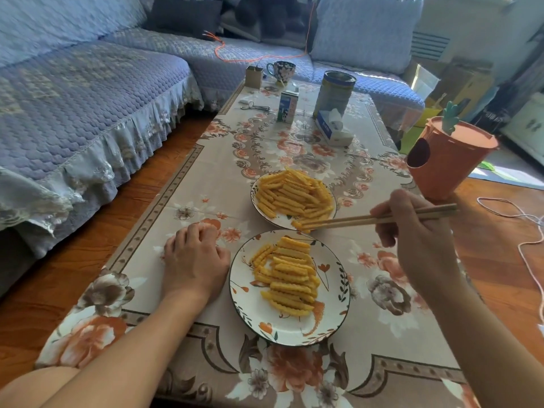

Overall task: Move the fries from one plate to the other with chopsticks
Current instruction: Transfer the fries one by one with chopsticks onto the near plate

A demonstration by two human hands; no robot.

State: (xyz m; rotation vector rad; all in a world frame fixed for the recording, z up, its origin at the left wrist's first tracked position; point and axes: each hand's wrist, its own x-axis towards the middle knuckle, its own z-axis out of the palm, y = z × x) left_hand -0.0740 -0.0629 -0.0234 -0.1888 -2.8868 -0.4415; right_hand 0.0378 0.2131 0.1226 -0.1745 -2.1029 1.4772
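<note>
A blue quilted sofa [88, 113] flanks the floral-clothed table [206, 178]. Left hand [192, 260] rests there, fingers curled, empty. 2 plates hold crinkle-cut yellow fries [290, 278]. Right hand [418, 240] pinches chopsticks [353, 221], tips gripping 1 fry [298, 225] at the far plate [256, 195] rim.

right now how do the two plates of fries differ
The far plate holds a bigger, jumbled heap of fries; the near plate holds fewer, laid mostly in a neat stack. The near plate's floral face shows widely; the far plate's is almost covered. The chopsticks in the right hand pinch a fry at the far plate's near edge. Both are round, with dark rims.
</note>
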